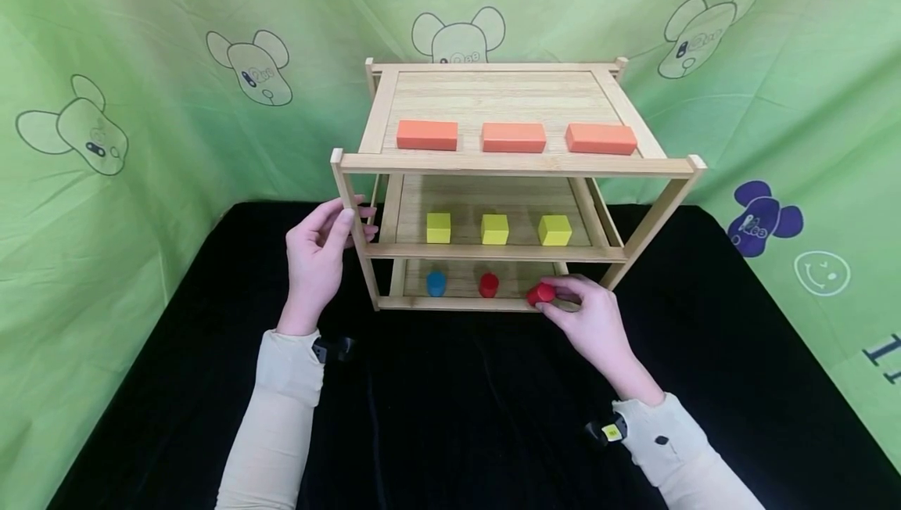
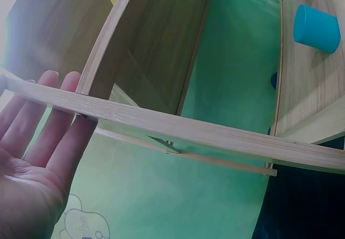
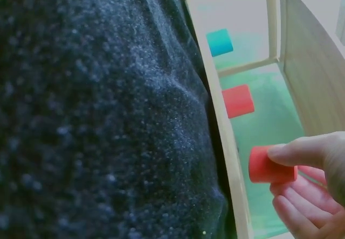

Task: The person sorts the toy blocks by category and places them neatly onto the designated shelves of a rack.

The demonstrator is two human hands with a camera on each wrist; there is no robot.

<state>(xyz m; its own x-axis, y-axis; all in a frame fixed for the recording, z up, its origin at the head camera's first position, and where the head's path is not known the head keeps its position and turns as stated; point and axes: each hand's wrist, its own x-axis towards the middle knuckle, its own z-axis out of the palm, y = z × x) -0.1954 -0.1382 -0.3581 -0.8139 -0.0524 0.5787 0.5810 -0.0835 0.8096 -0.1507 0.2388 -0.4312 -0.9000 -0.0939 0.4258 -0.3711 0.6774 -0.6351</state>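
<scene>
A three-tier wooden shelf [image 1: 486,167] stands on the black cloth. My left hand [image 1: 317,248] holds its front left post, the thumb in front and the fingers [image 2: 59,136] passing behind. At the right end of the bottom tier, my right hand [image 1: 587,318] pinches a red cylinder [image 3: 264,164] between thumb and fingers. The cylinder is tilted in the head view; whether it touches the tier I cannot tell. To its left on that tier are another red cylinder [image 1: 489,285] and a blue cylinder [image 1: 436,284].
Three yellow cubes [image 1: 495,230] sit in a row on the middle tier. Along the front of the top tier lie three orange blocks [image 1: 514,138]. Black cloth [image 1: 450,416] covers the table, and a green printed curtain [image 1: 169,103] hangs behind and at both sides.
</scene>
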